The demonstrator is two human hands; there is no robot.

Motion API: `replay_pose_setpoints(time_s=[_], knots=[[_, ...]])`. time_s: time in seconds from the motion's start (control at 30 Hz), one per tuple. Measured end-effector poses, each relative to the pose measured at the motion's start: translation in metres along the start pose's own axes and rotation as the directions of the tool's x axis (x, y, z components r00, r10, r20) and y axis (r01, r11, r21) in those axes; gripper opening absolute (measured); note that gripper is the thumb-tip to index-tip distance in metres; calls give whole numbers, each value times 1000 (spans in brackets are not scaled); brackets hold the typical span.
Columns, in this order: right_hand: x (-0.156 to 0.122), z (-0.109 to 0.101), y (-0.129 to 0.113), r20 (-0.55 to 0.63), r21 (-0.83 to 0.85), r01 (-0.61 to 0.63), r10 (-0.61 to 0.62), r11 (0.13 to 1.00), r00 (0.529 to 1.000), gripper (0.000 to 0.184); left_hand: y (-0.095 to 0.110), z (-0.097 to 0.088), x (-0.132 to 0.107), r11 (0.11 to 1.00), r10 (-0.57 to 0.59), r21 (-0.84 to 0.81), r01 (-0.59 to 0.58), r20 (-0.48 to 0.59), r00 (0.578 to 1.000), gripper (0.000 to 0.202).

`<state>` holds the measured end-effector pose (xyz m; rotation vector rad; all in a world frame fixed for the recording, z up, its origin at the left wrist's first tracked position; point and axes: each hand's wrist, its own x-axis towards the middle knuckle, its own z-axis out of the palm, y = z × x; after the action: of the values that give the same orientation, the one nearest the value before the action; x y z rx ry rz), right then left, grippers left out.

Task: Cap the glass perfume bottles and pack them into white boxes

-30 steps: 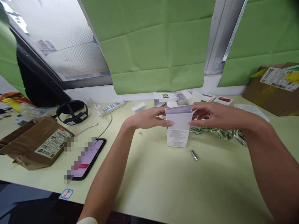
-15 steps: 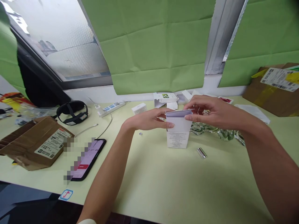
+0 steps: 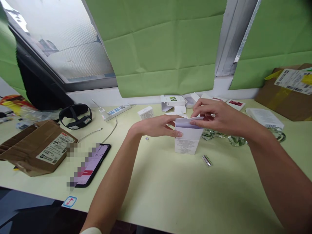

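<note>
A white printed carton stands upright on the table in front of me, its top flap partly raised. My left hand grips the carton's left side, thumb on the near face and the other fingers behind it. With thumb and fingertips, my right hand pinches the flap at the top right. The carton's inside is hidden from view. Just right of the carton's base lies a small shiny silver cylinder. Clear glass-like pieces lie behind and below my right wrist.
On the left are an opened brown cardboard box, a phone, a black headset and a power strip with cables. Several small white boxes line the back. A larger cardboard box sits at the far right.
My right fingers have shifted slightly on the flap, which now stands more upright. The silver cylinder appears a little further left and turned. My left hand keeps its hold on the carton.
</note>
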<state>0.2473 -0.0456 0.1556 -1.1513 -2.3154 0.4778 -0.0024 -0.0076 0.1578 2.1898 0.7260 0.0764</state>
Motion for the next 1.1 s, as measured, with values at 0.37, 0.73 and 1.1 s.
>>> replay_pose_setpoints(time_s=[0.37,0.73,1.1], knots=[[2,5,2,120,28,24,-28,999,992,17,0,0,1,994,3,105,-10,65,998,60],[6,13,8,176,-44,38,-29,998,984,16,1,1,2,993,16,113,-26,82,996,54],[4,19,9,249,-118,131,-99,984,964,32,-5,8,9,990,54,126,-67,104,993,50]])
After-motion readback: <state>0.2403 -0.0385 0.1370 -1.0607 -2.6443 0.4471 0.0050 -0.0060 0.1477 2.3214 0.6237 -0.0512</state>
